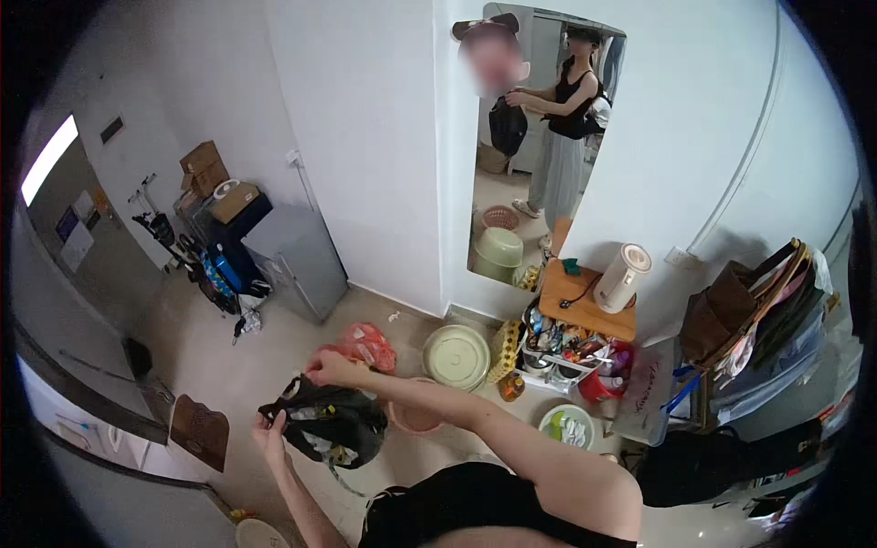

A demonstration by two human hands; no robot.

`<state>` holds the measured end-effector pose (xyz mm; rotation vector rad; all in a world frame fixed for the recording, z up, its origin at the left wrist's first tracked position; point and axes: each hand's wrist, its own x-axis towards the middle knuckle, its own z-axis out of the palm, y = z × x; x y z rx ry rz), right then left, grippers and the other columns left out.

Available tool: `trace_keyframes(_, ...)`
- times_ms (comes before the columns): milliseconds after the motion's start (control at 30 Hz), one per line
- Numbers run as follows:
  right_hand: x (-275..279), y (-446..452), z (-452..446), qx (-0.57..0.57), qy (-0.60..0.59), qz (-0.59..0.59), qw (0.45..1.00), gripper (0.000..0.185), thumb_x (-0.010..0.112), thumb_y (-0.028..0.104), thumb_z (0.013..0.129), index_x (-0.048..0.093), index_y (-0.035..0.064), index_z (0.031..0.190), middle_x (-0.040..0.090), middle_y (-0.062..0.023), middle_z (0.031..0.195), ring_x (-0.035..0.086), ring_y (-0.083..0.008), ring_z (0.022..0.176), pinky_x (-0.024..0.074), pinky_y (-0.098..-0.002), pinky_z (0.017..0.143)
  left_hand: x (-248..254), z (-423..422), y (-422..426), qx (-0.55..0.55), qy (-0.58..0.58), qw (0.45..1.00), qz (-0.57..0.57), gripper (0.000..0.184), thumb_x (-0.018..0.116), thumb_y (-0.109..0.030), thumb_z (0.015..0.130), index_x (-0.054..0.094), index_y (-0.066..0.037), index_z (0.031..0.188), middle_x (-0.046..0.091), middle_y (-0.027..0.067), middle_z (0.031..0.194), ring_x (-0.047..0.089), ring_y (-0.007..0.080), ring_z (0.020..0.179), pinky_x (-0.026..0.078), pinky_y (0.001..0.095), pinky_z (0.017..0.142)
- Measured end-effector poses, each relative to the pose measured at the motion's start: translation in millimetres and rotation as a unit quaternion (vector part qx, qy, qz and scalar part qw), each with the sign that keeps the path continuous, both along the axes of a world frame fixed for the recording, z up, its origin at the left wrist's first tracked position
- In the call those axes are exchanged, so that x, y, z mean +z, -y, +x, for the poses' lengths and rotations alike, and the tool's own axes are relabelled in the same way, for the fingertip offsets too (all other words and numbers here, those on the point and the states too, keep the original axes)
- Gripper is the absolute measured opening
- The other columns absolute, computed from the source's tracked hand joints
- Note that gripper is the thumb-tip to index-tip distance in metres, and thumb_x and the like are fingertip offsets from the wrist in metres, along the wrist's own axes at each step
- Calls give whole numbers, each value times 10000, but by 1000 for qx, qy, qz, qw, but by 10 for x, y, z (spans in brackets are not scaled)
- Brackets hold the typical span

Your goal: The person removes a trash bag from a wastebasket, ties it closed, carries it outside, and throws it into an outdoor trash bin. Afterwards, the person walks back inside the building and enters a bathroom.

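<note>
A black plastic bag hangs in front of me, bulging and with its mouth partly gathered. Pale scraps show at its opening and through its side. My left hand grips the near left edge of the bag, fingers closed on the plastic. At the upper edge, my right hand is closed on the bag's rim, with that arm stretched across my front. Behind my right hand a red plastic bag lies on the floor. A pink basket stands just right of the black bag, partly hidden by my forearm.
A pale green basin stands by the wall near egg trays. A wall mirror reflects me with the bag. A kettle sits on a wooden board above a cluttered rack. A grey cabinet stands left; clothes hang right.
</note>
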<state>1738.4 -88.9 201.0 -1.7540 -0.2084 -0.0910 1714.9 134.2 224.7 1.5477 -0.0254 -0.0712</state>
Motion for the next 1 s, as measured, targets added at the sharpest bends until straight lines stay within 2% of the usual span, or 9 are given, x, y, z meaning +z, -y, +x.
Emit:
trace_keyframes(67,-8,-557,295,14,-21,-64,998,172,560,166,675,615,13,732,609,-95,626,582,-194,562,453,-327,541,-9,99,-480,34,-1,999,34,159,631,-6,721,501,-25,812,496,3,741,459,91,599,389,224,537)
trace_keyframes(167,-4,-1366,628,30,-3,3,1000,161,546,136,665,618,12,738,611,-93,622,594,-177,576,459,-310,543,-262,453,-1403,-14,42,998,53,169,632,-7,721,482,-36,792,471,-11,710,434,85,570,372,227,499)
trace_keyframes(367,-244,-2748,1466,80,-23,39,996,184,564,197,681,622,31,734,612,-55,607,584,-168,581,457,-307,570,-216,953,-2518,237,-3,968,87,222,647,-52,729,518,2,902,545,21,746,473,104,593,385,227,493)
trace_keyframes(500,-152,-3224,1912,73,-60,-27,995,169,548,166,670,626,26,724,618,-71,626,598,-197,614,465,-327,580,4,1282,-3219,155,37,982,103,301,653,-60,726,512,30,977,573,64,853,514,128,691,420,246,564)
trace_keyframes(667,-23,-3731,2893,132,-40,-128,982,160,537,132,631,638,36,709,617,-109,637,601,-240,627,468,-355,583,-249,2158,-4226,193,70,965,160,313,645,-44,723,505,41,989,570,74,894,527,143,765,433,256,621)
trace_keyframes(733,-123,-4061,3586,143,11,-217,965,171,534,126,607,635,27,702,608,-152,654,595,-287,642,464,-384,589,-344,2526,-4530,237,115,963,57,289,642,-49,728,510,40,969,572,72,890,520,141,764,425,252,620)
trace_keyframes(767,-287,-4336,4066,141,61,-271,950,179,531,123,596,632,17,700,602,-177,668,590,-315,648,460,-402,590,-344,2700,-4704,243,129,960,58,296,643,-68,735,512,37,979,571,69,876,514,143,747,417,249,621)
trace_keyframes(900,802,-4685,5352,192,240,-402,863,169,545,103,632,619,-9,736,587,-206,733,577,-342,726,452,-435,608,19,3342,-4981,300,102,941,120,237,665,-124,739,538,4,893,548,36,770,467,112,650,389,232,594)
trace_keyframes(1000,2017,-5261,6102,150,216,-699,665,329,599,171,677,607,79,993,599,-110,956,573,-263,860,476,-422,665,220,3922,-5164,309,84,940,116,189,683,-104,710,526,-40,794,524,4,734,468,76,632,379,211,583)
